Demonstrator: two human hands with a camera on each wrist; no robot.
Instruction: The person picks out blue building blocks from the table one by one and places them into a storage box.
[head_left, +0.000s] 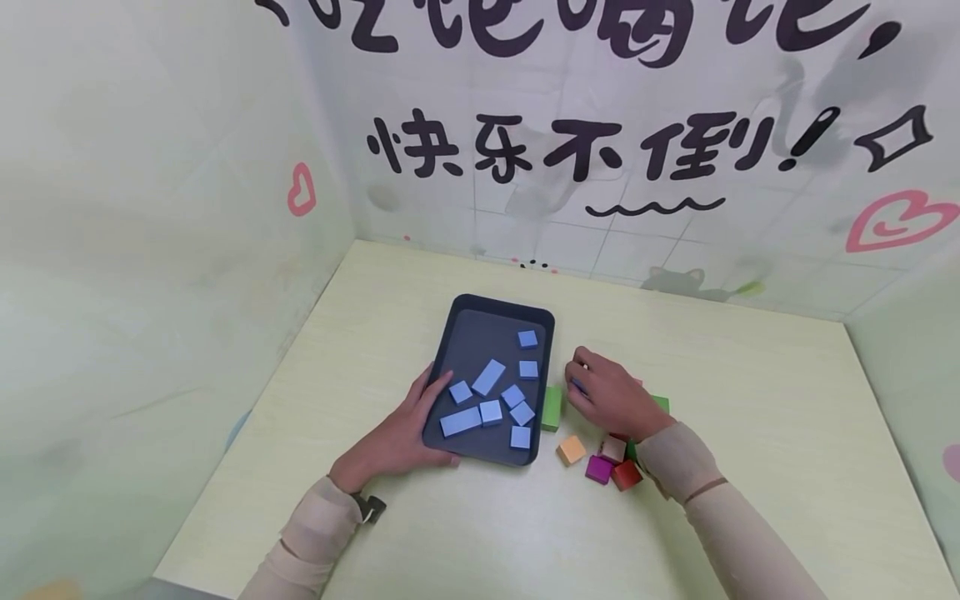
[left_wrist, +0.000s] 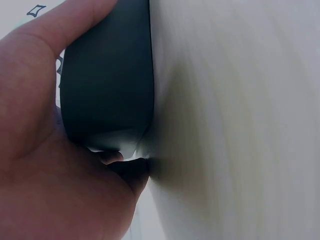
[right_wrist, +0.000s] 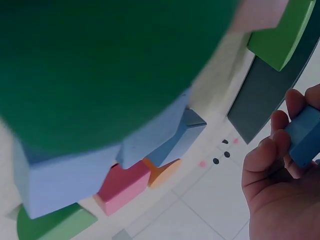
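"Nine blue, flat-faced blocks (head_left: 489,377), two oblong and seven roughly cubic, logged inside the dark, rectangular, raised-rim tray (head_left: 480,333). Material of either: cannot tell. How is your left hand (head_left: 401,429) set?"

"You grip the tray's left side with it, digits bent around the rim and wall."

"And your right hand (head_left: 615,390)?"

"Just right of the tray, your fingertips pinching a small blue block (right_wrist: 305,132). Your fingers hide part of it."

"Neighbouring items?"

"A green oblong block (head_left: 552,408) sits just beside the tray's right wall. Nearer you, an orange cubic block (head_left: 571,450) lies apart from a close group: a purple block (head_left: 598,469), a tan block (head_left: 612,448) and a red block (head_left: 627,476). All rest on the pale, faintly grained table (head_left: 480,533)."
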